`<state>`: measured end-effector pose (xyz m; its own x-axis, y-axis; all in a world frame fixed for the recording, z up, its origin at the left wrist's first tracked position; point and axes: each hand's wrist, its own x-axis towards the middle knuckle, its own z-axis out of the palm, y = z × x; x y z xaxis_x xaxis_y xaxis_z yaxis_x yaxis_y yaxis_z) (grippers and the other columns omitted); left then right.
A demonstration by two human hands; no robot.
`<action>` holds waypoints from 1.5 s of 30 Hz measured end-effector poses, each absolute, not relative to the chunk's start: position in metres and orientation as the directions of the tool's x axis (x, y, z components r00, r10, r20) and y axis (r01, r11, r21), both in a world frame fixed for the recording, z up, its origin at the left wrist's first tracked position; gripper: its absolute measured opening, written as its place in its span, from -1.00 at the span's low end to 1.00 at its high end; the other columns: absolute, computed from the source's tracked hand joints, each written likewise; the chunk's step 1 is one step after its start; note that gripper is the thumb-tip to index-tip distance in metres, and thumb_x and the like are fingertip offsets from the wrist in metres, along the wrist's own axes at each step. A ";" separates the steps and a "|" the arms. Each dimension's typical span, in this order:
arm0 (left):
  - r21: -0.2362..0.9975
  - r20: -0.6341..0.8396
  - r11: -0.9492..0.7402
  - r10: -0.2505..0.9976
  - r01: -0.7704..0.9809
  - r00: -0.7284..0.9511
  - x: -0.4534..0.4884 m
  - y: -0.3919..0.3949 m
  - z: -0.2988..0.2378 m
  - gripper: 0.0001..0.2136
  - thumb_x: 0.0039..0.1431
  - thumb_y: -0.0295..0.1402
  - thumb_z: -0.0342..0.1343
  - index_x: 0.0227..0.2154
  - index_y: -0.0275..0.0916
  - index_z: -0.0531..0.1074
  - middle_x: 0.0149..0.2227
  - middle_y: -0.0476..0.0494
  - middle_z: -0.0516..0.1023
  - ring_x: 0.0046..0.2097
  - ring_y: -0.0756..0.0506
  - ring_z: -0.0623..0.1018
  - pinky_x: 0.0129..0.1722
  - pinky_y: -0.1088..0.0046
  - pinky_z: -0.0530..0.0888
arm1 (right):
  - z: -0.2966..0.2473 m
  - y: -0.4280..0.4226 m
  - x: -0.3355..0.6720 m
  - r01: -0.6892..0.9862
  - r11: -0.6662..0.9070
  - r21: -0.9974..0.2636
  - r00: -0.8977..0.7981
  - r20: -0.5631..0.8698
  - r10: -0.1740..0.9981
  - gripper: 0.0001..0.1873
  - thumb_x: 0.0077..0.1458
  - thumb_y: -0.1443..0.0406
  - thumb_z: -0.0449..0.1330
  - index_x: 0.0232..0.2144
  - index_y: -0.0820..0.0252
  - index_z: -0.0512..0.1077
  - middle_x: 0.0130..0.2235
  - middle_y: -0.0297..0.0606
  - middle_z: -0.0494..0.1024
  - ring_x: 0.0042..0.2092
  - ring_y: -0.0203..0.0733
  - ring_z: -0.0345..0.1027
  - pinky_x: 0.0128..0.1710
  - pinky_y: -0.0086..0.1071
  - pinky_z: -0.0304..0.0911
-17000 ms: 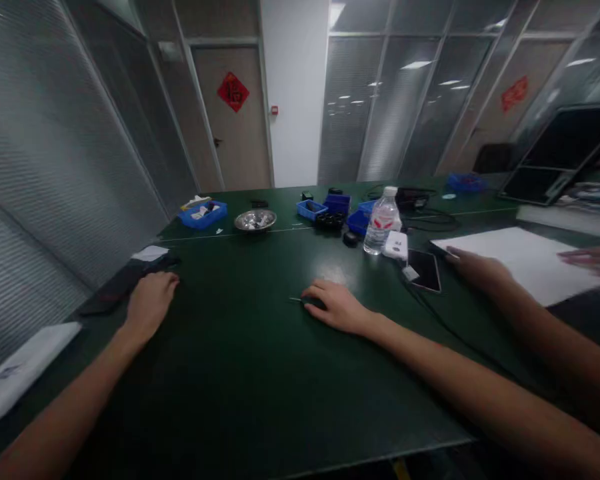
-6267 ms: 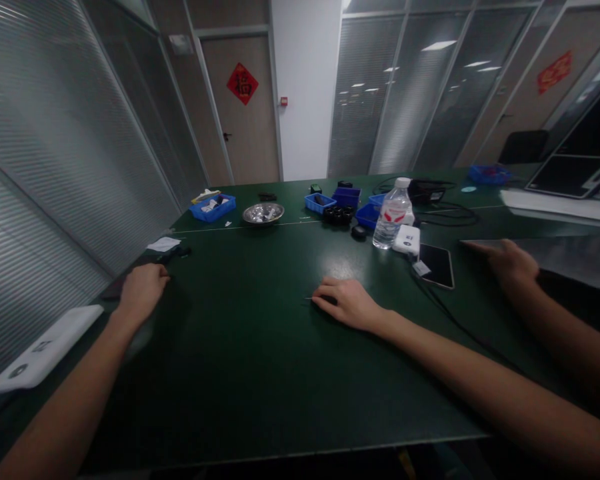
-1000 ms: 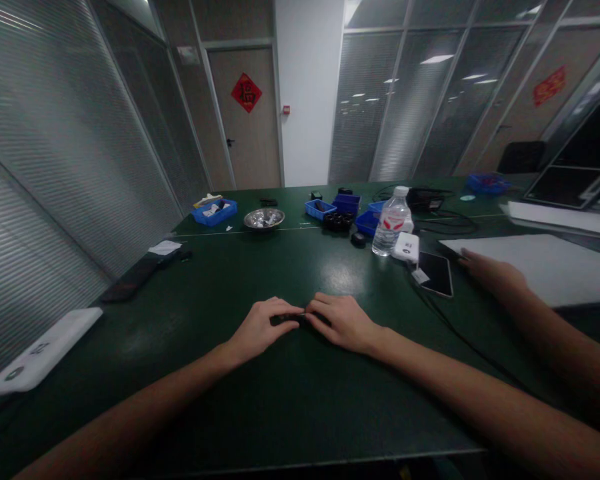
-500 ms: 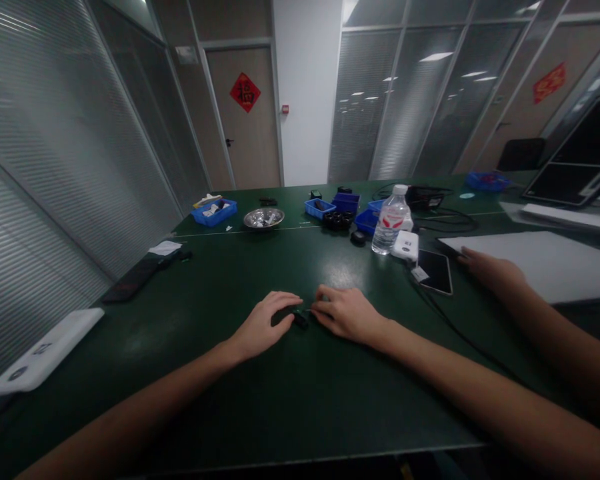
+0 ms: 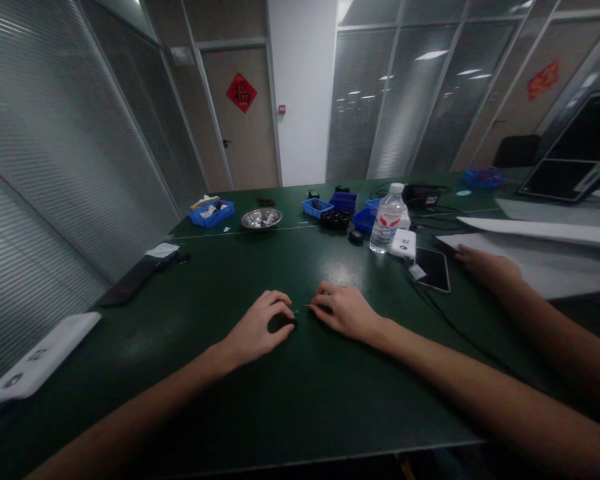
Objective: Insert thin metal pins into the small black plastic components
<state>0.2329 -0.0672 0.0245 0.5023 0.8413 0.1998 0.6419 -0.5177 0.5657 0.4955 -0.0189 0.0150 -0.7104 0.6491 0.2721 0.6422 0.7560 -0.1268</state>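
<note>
My left hand (image 5: 260, 327) rests on the green table with thumb and fingers curved toward each other. Between their tips sits a small dark piece with a bit of green (image 5: 296, 313), partly hidden by the fingers. Close by on the right, my right hand (image 5: 347, 311) is closed in a pinch. A thin, light-coloured tip (image 5: 307, 306) sticks out of it toward the green bit; the rest of that slim object is covered by the fingers.
Another person's hand (image 5: 490, 268) lies on white paper (image 5: 545, 267) at right. Nearby are a phone (image 5: 433, 270), a cable and a water bottle (image 5: 387, 220). Farther back stand a metal bowl (image 5: 261, 220) and a blue tray (image 5: 211, 215). A white device (image 5: 43, 357) lies at left.
The small dark piece, which lay exposed between my hands, is now mostly behind my left fingertips. My right hand has hardly moved. At right, a sheet of the other person's paper has lifted.
</note>
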 end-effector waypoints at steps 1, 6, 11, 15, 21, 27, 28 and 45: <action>0.568 0.212 -0.529 0.834 0.631 0.509 0.235 -0.067 0.024 -0.85 0.28 -0.26 0.19 -0.14 -0.13 0.55 0.12 -0.13 0.43 0.16 -0.19 0.41 0.16 0.13 0.42 | 0.015 -0.019 0.495 0.643 0.755 -0.129 -0.709 0.274 0.650 -0.70 0.37 0.19 0.08 -0.07 0.11 0.59 -0.06 -0.20 0.52 -0.27 -0.25 0.43 -0.32 -0.39 0.23; 0.583 0.203 -0.536 0.823 0.610 0.530 0.243 -0.065 0.023 -0.84 0.30 -0.25 0.17 -0.14 -0.11 0.58 0.15 -0.12 0.44 0.19 -0.21 0.39 0.18 0.10 0.39 | 0.013 -0.018 0.496 0.650 0.745 -0.147 -0.698 0.272 0.662 -0.71 0.37 0.18 0.09 -0.07 0.10 0.59 -0.07 -0.21 0.51 -0.27 -0.25 0.44 -0.30 -0.38 0.24; 0.595 0.166 -0.465 0.869 0.655 0.467 0.231 -0.066 0.025 -0.69 0.31 -0.18 0.14 0.07 -0.08 0.49 0.12 -0.14 0.46 0.13 -0.21 0.41 0.12 0.15 0.42 | 0.015 -0.018 0.496 0.639 0.755 -0.150 -0.707 0.272 0.652 -0.71 0.37 0.19 0.10 -0.06 0.11 0.59 -0.07 -0.19 0.50 -0.28 -0.27 0.43 -0.32 -0.39 0.22; 0.555 0.111 -0.436 0.883 0.709 0.456 0.223 -0.064 0.024 -0.72 0.40 -0.26 -0.03 -0.02 -0.14 0.54 -0.02 -0.15 0.51 -0.01 -0.16 0.45 0.02 0.21 0.44 | 0.016 -0.021 0.493 0.621 0.774 -0.124 -0.728 0.276 0.628 -0.73 0.35 0.21 0.12 -0.08 0.12 0.59 -0.07 -0.21 0.49 -0.32 -0.31 0.39 -0.38 -0.41 0.17; 0.483 0.139 -0.497 0.856 0.721 0.498 0.224 -0.062 0.018 -0.69 0.39 -0.33 -0.06 0.02 -0.11 0.55 -0.02 -0.15 0.47 -0.02 -0.16 0.42 -0.01 0.23 0.43 | 0.019 -0.026 0.490 0.582 0.812 -0.047 -0.774 0.275 0.570 -0.75 0.35 0.23 0.11 -0.12 0.14 0.58 -0.11 -0.21 0.48 -0.33 -0.30 0.36 -0.43 -0.40 0.11; 0.451 0.146 -0.514 0.849 0.729 0.508 0.225 -0.062 0.017 -0.68 0.38 -0.36 -0.05 0.07 -0.09 0.53 -0.01 -0.15 0.45 -0.02 -0.17 0.41 -0.04 0.25 0.42 | 0.019 -0.029 0.490 0.535 0.844 -0.043 -0.807 0.271 0.525 -0.73 0.37 0.23 0.08 -0.11 0.14 0.57 -0.12 -0.22 0.47 -0.32 -0.31 0.36 -0.41 -0.40 0.14; 0.442 0.146 -0.521 0.845 0.730 0.515 0.226 -0.062 0.017 -0.67 0.37 -0.37 -0.04 0.08 -0.08 0.52 -0.01 -0.16 0.45 -0.02 -0.17 0.41 -0.03 0.24 0.42 | 0.018 -0.029 0.489 0.533 0.845 -0.040 -0.808 0.272 0.522 -0.73 0.37 0.23 0.08 -0.11 0.14 0.57 -0.12 -0.22 0.47 -0.32 -0.30 0.35 -0.41 -0.40 0.13; 0.484 0.107 -0.508 0.842 0.712 0.528 0.228 -0.063 0.020 -0.64 0.42 -0.27 -0.12 0.14 -0.06 0.46 0.12 -0.17 0.40 0.09 -0.21 0.36 0.09 0.16 0.38 | 0.032 -0.026 0.496 0.553 0.832 -0.040 -0.803 0.243 0.545 -0.75 0.32 0.24 0.12 -0.15 0.13 0.60 -0.10 -0.21 0.49 -0.33 -0.30 0.33 -0.43 -0.40 0.10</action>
